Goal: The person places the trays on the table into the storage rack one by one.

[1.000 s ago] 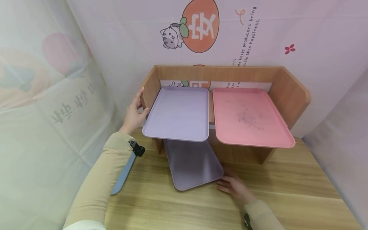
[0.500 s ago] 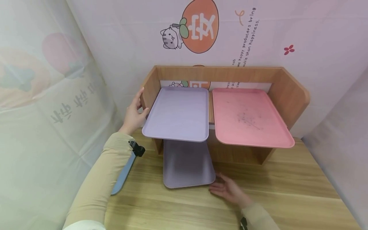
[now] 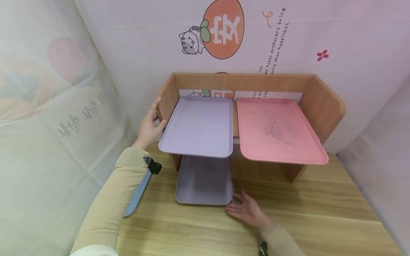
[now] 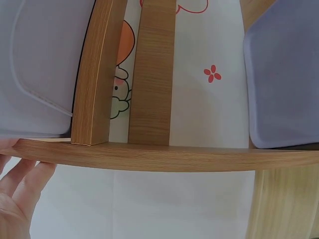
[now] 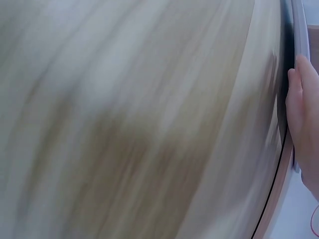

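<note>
My left hand (image 3: pixel 149 129) grips the left side panel of a two-tier wooden shelf (image 3: pixel 245 82); in the left wrist view its fingers (image 4: pixel 31 184) lie along the panel's outer face. A light purple tray (image 3: pixel 200 126) and a pink tray (image 3: pixel 278 129) sit side by side on the upper tier, jutting past its front. Beneath the light purple one, a darker-looking purple tray (image 3: pixel 205 185) lies in the lower left, its front sticking out. My right hand (image 3: pixel 248 212) touches that tray's front right corner with extended fingers, thumb raised apart.
A blue tray (image 3: pixel 137 195) lies on the wooden table (image 3: pixel 179 231) at the left, partly behind the left forearm. Printed cloth walls (image 3: pixel 141 46) enclose the back and sides. The shelf's lower right compartment (image 3: pixel 262 170) stands beside the lower purple tray.
The lower purple tray has swung left and slid slightly inward, from slanting to nearly straight with the shelf. My right hand has moved left along with its corner. The left hand has stayed put.
</note>
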### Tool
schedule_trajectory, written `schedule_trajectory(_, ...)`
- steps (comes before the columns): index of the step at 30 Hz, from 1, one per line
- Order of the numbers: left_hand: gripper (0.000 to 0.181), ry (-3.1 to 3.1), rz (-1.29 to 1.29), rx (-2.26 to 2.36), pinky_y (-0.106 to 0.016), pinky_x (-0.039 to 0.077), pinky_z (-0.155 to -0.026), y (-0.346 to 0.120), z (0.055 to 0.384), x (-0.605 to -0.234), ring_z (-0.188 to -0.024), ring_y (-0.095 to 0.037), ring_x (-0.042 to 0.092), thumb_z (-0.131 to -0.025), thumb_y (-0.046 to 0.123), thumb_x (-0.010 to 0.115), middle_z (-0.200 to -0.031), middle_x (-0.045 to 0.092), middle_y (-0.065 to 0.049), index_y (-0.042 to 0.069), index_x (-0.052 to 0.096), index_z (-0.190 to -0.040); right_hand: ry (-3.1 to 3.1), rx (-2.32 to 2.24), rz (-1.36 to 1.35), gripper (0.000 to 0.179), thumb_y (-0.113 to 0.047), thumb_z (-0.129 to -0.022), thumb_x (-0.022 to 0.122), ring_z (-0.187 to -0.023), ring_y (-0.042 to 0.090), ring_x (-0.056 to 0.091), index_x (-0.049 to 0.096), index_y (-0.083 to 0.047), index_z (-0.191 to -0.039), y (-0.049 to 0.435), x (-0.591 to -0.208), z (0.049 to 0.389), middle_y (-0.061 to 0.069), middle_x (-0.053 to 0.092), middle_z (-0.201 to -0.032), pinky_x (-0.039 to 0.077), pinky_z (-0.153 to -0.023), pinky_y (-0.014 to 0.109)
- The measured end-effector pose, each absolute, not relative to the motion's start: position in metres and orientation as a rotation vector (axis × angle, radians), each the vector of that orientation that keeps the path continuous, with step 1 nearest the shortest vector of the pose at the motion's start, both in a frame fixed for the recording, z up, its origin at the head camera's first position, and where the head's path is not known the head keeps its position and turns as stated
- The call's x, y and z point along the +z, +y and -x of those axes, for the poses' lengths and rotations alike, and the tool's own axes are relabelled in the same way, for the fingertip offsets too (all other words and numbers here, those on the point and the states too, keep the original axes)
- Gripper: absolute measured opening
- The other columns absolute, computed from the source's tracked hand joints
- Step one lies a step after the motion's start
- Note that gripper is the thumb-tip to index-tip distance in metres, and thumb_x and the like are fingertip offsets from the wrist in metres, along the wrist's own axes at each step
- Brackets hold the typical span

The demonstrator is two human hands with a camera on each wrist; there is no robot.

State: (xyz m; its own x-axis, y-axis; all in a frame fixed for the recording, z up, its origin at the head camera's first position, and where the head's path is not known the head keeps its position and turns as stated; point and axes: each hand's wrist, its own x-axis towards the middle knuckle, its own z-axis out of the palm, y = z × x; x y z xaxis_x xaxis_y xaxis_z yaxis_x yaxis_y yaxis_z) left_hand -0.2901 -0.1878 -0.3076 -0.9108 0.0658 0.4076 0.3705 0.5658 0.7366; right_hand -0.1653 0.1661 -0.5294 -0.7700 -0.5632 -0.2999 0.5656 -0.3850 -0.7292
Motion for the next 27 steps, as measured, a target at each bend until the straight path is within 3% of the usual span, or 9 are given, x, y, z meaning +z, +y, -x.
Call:
schedule_trajectory(5, 0.081, -2.469, 0.348, -1.269, -0.055, 0.045, -0.097, -0.188, 0.292, -0.308, -0.129, -0.04, 0.044, -0.092, 0.005, 0.057, -0.149, 0.036, -0.018, 0.044, 0.015, -0.149, 1.032, -2.204, 0.02, 0.073, -0.05, -0.098, 0.001, -0.137, 0.054, -0.004, -0.027, 0.001, -0.143, 0.158, -0.526, 0.167, 0.049, -0.01, -0.141, 0.009, -0.116, 0.052)
schedule_trajectory(16, 0.08, -2.46, 0.361, -1.277, -0.055, 0.045, -0.096, -0.189, 0.292, -0.309, -0.129, -0.04, 0.045, -0.092, 0.004, 0.057, -0.147, 0.038, -0.02, 0.042, 0.016, -0.149, 0.987, -2.257, 0.02, 0.067, -0.046, -0.098, -0.003, -0.138, 0.051, -0.006, -0.026, -0.003, -0.144, 0.147, -0.528, 0.176, 0.047, -0.013, -0.142, 0.009, -0.116, 0.048)
schedule_trajectory(27, 0.082, -2.481, 0.336, -1.277, -0.055, 0.044, -0.097, -0.188, 0.291, -0.308, -0.13, -0.041, 0.044, -0.092, 0.004, 0.057, -0.147, 0.038, -0.02, 0.044, 0.014, -0.149, 1.064, -2.232, 0.018, 0.069, -0.048, -0.099, 0.001, -0.14, 0.049, 0.008, -0.021, -0.003, -0.146, 0.147, -0.531, 0.174, 0.045, -0.008, -0.144, 0.017, -0.116, 0.05)
